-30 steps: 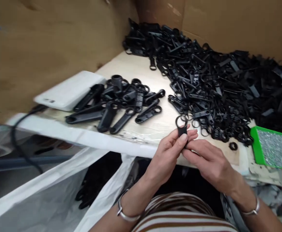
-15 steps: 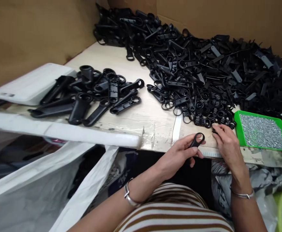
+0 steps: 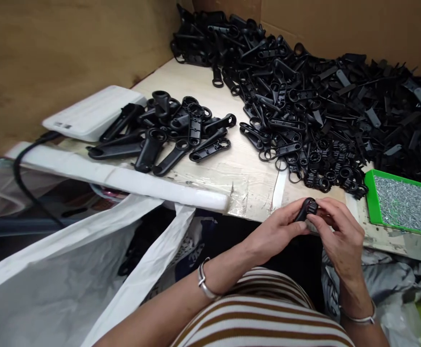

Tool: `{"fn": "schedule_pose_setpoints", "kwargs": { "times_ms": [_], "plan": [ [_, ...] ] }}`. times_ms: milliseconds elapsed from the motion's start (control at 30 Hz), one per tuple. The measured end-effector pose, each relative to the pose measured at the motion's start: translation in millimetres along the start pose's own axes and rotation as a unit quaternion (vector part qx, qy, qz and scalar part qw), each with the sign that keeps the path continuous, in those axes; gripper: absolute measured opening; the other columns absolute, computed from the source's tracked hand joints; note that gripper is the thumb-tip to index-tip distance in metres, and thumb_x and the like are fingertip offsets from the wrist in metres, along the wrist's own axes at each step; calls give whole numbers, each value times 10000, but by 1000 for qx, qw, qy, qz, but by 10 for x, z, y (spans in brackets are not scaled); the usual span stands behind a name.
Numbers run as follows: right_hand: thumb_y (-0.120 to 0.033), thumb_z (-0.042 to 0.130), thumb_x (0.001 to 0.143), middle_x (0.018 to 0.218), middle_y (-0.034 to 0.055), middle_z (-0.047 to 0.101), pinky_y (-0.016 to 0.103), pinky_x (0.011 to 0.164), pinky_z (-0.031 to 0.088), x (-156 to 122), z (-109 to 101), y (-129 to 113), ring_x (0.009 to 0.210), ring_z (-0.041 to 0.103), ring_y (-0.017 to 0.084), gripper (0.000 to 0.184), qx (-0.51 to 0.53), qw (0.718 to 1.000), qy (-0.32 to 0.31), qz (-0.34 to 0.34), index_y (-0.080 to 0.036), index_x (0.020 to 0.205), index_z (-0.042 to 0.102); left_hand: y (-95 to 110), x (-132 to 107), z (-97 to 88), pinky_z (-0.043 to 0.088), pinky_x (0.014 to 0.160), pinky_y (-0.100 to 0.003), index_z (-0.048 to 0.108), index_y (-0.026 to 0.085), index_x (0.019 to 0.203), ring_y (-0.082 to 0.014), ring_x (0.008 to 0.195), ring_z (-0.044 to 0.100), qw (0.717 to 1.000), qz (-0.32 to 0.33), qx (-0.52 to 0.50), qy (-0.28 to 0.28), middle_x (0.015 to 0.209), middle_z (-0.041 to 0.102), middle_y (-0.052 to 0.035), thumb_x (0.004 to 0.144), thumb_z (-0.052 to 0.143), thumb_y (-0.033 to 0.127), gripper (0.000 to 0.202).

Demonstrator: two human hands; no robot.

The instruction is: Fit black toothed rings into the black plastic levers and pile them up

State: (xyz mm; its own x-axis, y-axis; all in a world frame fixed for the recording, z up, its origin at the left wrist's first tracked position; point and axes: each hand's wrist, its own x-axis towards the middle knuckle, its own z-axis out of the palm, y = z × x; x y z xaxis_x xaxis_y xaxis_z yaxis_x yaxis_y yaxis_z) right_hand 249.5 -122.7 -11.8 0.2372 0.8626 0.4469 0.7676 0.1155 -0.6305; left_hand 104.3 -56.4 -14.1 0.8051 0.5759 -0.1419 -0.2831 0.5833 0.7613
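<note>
My left hand (image 3: 275,233) is closed round a small black plastic handle piece (image 3: 302,213) at the table's front edge. My right hand (image 3: 338,231) meets it from the right, fingertips pinched on a small black ribbed ring (image 3: 312,206) pressed against the end of that piece. Both hands hover just below the edge of the wooden table (image 3: 239,173), close to the green tray of small silver screws (image 3: 401,205).
A large heap of black plastic parts (image 3: 322,96) covers the back and right of the table. A smaller group of assembled black handles (image 3: 170,132) lies at left beside a white box (image 3: 91,112). A white plastic bag (image 3: 62,284) hangs open below. Cardboard walls surround the table.
My right hand left the pile near the tray with a small ring and came back to my left hand, which still holds the handle piece. The view shifted slightly.
</note>
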Motion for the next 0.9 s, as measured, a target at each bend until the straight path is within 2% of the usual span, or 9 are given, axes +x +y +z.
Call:
{"fn": "schedule_pose_setpoints", "kwargs": {
  "times_ms": [100, 167, 267, 333, 500, 600, 700, 800, 900],
  "plan": [
    [-205, 664, 859, 1033, 58, 678, 303, 707, 633, 10, 28, 44, 870, 682, 171, 231, -16, 1000, 7, -26, -253, 1085, 675, 25, -25, -9, 411, 1086, -426, 606, 212, 1276, -252, 1246, 537, 995, 42, 90, 9, 1289, 631, -56, 840, 555, 153, 443],
    [-203, 665, 859, 1024, 57, 680, 299, 699, 631, 12, 32, 64, 880, 681, 173, 225, -20, 999, 7, -37, -247, 1079, 676, 42, -43, -21, 407, 1087, -421, 586, 208, 1293, -242, 1214, 558, 982, 63, 179, 18, 1284, 633, -62, 858, 519, 143, 445],
    [-213, 666, 859, 1023, 56, 683, 301, 681, 631, 3, 45, 69, 848, 680, 169, 224, -23, 999, 16, -36, -247, 1080, 677, 65, -65, -26, 462, 1006, -387, 519, 216, 1350, -230, 1129, 613, 948, 88, 304, 18, 1252, 648, -77, 882, 461, 130, 479],
    [-213, 657, 865, 1024, 56, 684, 304, 679, 632, -7, 62, 61, 834, 679, 168, 224, -23, 999, 27, -34, -251, 1085, 676, 73, -72, -13, 495, 934, -359, 462, 218, 1389, -224, 1070, 641, 930, 104, 352, 17, 1208, 663, -88, 890, 431, 122, 509],
    [-216, 637, 881, 1037, 71, 673, 329, 715, 637, -46, 94, 61, 923, 676, 193, 225, -45, 997, 59, -37, -257, 1101, 661, 61, -73, 31, 503, 865, -324, 393, 212, 1418, -216, 1015, 654, 918, 110, 380, 11, 1125, 681, -88, 906, 404, 129, 519],
    [-214, 632, 885, 1063, 78, 663, 336, 738, 633, -61, 79, 88, 954, 670, 197, 229, -45, 997, 46, -38, -253, 1110, 647, 60, -75, 33, 491, 856, -323, 375, 206, 1416, -218, 1018, 646, 917, 100, 386, 9, 1157, 666, -99, 908, 397, 130, 515],
    [-208, 647, 874, 1058, 72, 659, 324, 729, 627, -67, 46, 97, 932, 667, 185, 219, -19, 999, 21, -31, -240, 1090, 639, 62, -84, 20, 486, 794, -315, 365, 178, 1408, -214, 924, 656, 909, 85, 408, -5, 1091, 677, -105, 910, 380, 132, 500],
    [-206, 665, 860, 1050, 64, 660, 301, 709, 616, -78, 33, 72, 910, 664, 174, 197, 7, 1000, 14, -7, -233, 1054, 645, 31, -97, 24, 488, 763, -314, 341, 166, 1415, -225, 887, 667, 901, 70, 428, -9, 1058, 686, -113, 905, 381, 137, 512],
    [-219, 677, 850, 1036, 56, 662, 280, 683, 601, -106, 67, 60, 861, 665, 160, 164, 31, 998, 33, 34, -232, 1013, 658, -37, -106, 42, 503, 758, -312, 269, 153, 1452, -236, 897, 682, 897, 60, 437, 6, 1092, 677, -137, 905, 373, 141, 557]
  ]
}}
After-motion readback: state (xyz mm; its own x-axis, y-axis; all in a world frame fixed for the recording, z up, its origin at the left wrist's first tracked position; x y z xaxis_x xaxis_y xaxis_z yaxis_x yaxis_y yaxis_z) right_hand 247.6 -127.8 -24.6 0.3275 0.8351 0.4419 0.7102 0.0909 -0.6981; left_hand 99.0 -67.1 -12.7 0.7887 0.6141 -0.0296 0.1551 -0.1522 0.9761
